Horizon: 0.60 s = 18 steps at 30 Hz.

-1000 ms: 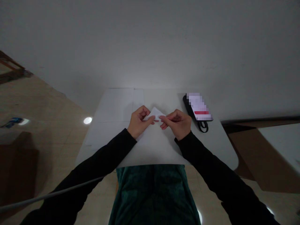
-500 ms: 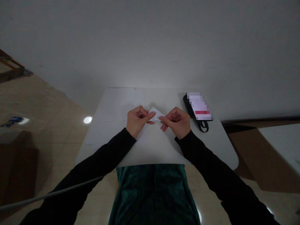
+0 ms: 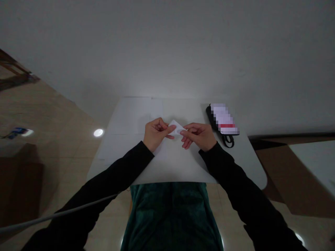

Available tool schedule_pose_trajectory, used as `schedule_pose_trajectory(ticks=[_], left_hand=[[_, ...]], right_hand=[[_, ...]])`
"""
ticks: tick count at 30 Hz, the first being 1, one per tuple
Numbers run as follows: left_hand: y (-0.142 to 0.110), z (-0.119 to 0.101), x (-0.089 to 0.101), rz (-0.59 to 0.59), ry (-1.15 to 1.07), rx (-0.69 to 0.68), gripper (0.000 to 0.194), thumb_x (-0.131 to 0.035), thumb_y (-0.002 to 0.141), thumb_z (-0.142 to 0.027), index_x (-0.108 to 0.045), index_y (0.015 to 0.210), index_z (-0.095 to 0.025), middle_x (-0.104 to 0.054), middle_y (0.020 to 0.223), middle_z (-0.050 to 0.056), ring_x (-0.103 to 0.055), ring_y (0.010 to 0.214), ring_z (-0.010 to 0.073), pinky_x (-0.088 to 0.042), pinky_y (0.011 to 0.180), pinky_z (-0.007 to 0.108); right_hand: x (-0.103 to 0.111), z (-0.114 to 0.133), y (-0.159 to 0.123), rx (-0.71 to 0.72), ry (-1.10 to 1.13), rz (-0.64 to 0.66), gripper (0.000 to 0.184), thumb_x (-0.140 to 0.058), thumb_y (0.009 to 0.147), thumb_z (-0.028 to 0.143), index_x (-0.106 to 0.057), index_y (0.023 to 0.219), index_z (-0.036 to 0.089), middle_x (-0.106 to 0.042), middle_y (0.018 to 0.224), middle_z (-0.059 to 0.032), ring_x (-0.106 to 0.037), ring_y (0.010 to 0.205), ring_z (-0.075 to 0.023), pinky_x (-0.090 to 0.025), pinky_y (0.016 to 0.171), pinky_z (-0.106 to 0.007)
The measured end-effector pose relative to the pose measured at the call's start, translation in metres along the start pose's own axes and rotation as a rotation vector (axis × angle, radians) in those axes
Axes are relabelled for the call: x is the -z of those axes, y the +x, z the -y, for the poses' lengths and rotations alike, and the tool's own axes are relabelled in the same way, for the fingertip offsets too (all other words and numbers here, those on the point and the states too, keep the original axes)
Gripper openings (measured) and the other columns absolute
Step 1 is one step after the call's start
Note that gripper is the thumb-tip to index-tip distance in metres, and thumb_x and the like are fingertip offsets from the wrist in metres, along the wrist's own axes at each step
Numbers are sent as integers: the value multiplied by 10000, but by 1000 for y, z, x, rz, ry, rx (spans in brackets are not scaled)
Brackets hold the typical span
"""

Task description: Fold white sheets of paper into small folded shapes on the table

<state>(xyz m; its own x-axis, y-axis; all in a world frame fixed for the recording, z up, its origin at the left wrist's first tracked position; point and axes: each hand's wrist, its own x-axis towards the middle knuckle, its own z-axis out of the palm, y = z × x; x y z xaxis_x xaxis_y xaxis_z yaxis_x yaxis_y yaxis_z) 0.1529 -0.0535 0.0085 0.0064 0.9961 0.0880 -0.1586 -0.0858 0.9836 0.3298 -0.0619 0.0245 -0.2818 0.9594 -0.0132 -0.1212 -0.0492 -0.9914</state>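
Observation:
A small folded piece of white paper is held above the white table, its top corner pointing away from me. My left hand pinches its left side between thumb and fingers. On the right side, the thumb and index finger of my right hand grip the paper, with the other fingers curled loosely below. Part of the paper is hidden under both thumbs. White paper sheets lie flat on the table to the left of my left hand.
The white table stands against a grey wall. At its right rear a phone with a lit screen rests on a black case with a strap loop. A cable crosses my left sleeve. A brown box is at the right.
My hands and the folded paper show slightly further right in the view, which has itself shifted a little. My right hand has turned slightly, and its thumb sits nearer the paper's right corner.

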Motion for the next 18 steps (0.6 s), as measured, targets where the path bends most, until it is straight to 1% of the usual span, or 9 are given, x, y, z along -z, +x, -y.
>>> schedule_pose_trajectory(ticks=[3, 4, 5, 8, 11, 14, 18], left_hand=[[2, -1, 1, -20, -15, -13, 429, -820, 600, -364, -444, 594, -157, -665, 689, 5, -650, 574, 115, -600, 462, 232], [2, -2, 1, -35, -17, -24, 427, -818, 603, -362, -444, 593, -158, -661, 681, 3, -646, 567, 113, -599, 460, 232], [3, -3, 2, -53, -17, -38, 424, -817, 606, -358, -444, 592, -159, -657, 673, 0, -641, 559, 109, -598, 457, 231], [4, -5, 4, -106, 0, -90, 414, -816, 612, -339, -444, 588, -159, -656, 679, 2, -629, 546, 100, -597, 457, 228], [3, -6, 4, -140, 36, -137, 406, -809, 621, -333, -443, 584, -160, -643, 668, -4, -625, 549, 96, -603, 478, 232], [2, -7, 4, -154, 60, -160, 404, -806, 625, -329, -442, 577, -162, -615, 632, -19, -612, 537, 91, -607, 489, 238], [1, -6, 3, -159, 83, -175, 399, -805, 627, -325, -445, 571, -163, -625, 648, -15, -613, 540, 91, -614, 508, 253]], right_hand=[[1, 7, -3, 90, -5, 13, 531, -817, 611, 349, -599, 1060, 166, -702, 612, 4, -686, 504, -197, -604, 464, -305], [1, 9, -5, 125, -3, 1, 563, -820, 611, 335, -577, 1096, 182, -710, 638, 8, -695, 531, -197, -612, 487, -312], [0, 9, -5, 151, 0, -8, 559, -818, 616, 326, -568, 1097, 193, -715, 659, 8, -702, 554, -200, -617, 501, -318], [-3, 6, -5, 198, 8, -44, 401, -804, 639, 314, -608, 963, 183, -726, 695, -19, -718, 611, -217, -624, 520, -330], [-3, 0, -3, 204, -10, -109, 281, -795, 650, 317, -659, 837, 158, -728, 691, -50, -719, 620, -224, -625, 525, -334], [-2, -3, -1, 163, -23, -134, 245, -783, 661, 347, -691, 770, 148, -725, 671, -62, -709, 576, -218, -619, 501, -340], [0, -1, -1, 90, 0, -110, 261, -787, 647, 377, -695, 727, 146, -715, 629, -57, -692, 522, -204, -611, 475, -331]])
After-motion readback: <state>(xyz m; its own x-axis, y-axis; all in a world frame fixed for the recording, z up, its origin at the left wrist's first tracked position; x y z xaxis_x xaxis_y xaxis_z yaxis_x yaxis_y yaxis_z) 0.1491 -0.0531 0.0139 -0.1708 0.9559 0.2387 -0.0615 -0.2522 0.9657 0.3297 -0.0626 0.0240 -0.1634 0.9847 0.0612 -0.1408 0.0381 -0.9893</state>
